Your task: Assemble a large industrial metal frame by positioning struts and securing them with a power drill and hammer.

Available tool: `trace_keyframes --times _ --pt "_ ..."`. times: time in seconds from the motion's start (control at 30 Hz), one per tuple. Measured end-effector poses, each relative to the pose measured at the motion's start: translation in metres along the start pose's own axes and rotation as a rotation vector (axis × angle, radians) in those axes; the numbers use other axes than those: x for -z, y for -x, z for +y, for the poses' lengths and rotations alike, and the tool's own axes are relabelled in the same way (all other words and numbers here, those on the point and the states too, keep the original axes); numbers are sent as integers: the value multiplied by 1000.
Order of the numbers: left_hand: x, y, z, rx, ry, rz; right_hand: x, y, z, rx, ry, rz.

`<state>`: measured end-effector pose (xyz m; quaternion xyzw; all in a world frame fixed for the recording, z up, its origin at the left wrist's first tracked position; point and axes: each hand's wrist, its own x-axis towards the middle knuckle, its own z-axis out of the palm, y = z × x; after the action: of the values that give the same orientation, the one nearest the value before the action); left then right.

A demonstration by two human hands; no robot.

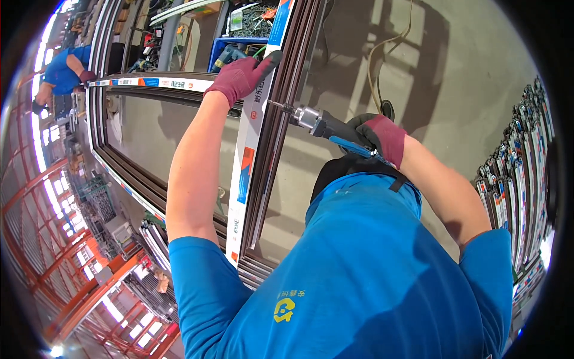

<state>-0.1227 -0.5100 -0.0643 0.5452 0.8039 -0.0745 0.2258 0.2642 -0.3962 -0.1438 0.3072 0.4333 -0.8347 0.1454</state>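
Note:
My left hand point(240, 79), in a maroon glove with dark fingertips, lies over the long bar of a dark window frame point(250, 152), its fingers bent across the bar's edge. White protective film with blue and orange patches covers the top of that bar. My right hand point(381, 136), gloved alike, is closed around a power drill point(323, 122) with a silver chuck and a dark body. The thin drill bit point(280, 106) points left at the side of the bar, just below my left hand; whether it touches cannot be seen clearly.
A blue bin point(216, 55) beyond the frame holds another power tool point(230, 55) and many screws point(254, 23). A co-worker in blue point(63, 72) bends at the far left. A hose point(372, 66) trails over the floor. Stacked profiles point(520, 173) stand at right.

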Motion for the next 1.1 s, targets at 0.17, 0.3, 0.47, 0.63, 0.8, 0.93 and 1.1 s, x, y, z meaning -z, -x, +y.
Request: trace_keyframes --times 0.17,0.3,0.47,0.63,0.8,0.93,1.1 --pt "-17 1 -31 -128 -213 -23 -52 54 -58 165 298 168" --pt "-7 -1 -14 -30 -147 -55 -72 61 -65 314 818 256" --pt "-13 4 -19 -58 -168 -17 -73 63 -83 213 904 284" --pt "-15 1 -19 -81 -175 9 -56 64 -68 248 774 192" --pt "-17 1 -34 -143 -198 34 -50 78 -64 234 561 165" --pt "-6 3 -7 13 1 35 -52 84 -73 115 570 188" --pt "-2 5 -8 -30 -29 18 -55 89 -77 128 568 184"
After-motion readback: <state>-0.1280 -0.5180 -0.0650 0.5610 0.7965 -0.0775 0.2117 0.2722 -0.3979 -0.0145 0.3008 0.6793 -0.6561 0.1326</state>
